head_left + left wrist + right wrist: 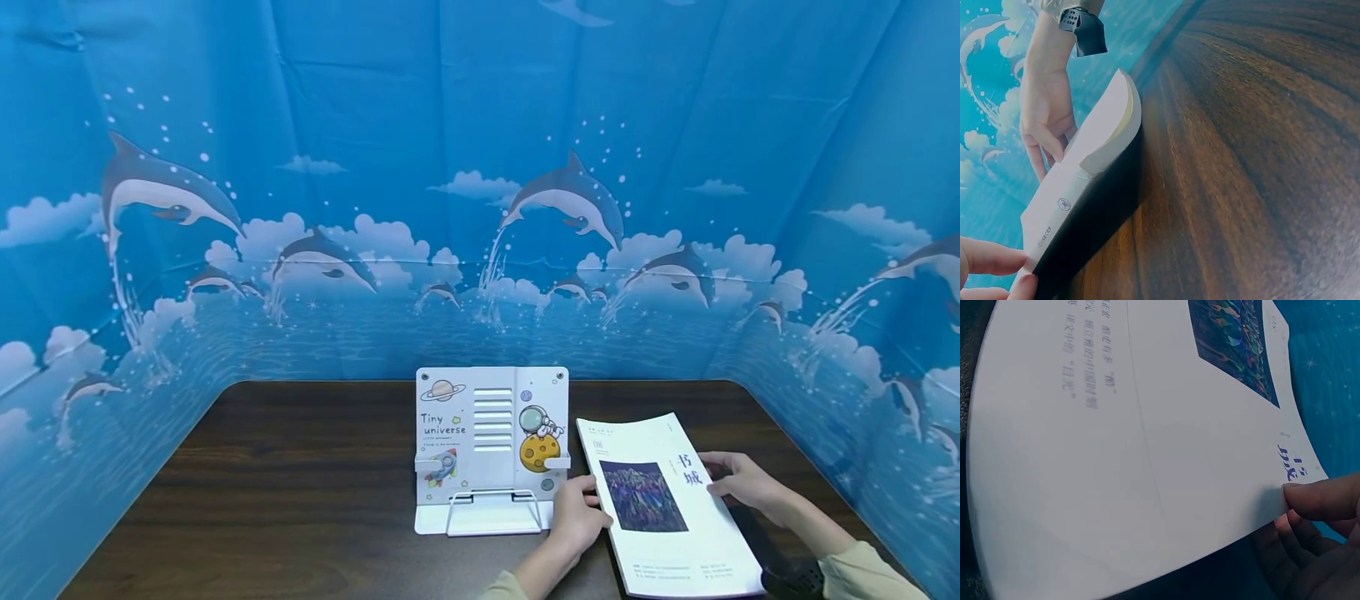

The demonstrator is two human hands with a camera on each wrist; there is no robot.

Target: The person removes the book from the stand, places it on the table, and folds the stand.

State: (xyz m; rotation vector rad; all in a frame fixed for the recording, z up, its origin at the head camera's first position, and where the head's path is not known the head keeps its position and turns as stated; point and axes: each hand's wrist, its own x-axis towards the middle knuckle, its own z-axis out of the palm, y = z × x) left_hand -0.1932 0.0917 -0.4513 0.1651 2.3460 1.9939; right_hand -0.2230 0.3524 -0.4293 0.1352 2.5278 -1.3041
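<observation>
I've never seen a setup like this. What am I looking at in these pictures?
There's no robot here, just a person's bare left hand and right hand. The wide picture comes from a camera worn on the head; the two close ones come from cameras on each wrist. On the wood-grain table stands a white "Tiny universe" book stand. Beside it, the left hand pinches a white-covered magazine at its spine, and the right pinches the opposite edge.

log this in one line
left hand: grips white rectangular paperback, left side | right hand: pinches right side | white printed bookstand: beside paperback
</observation>
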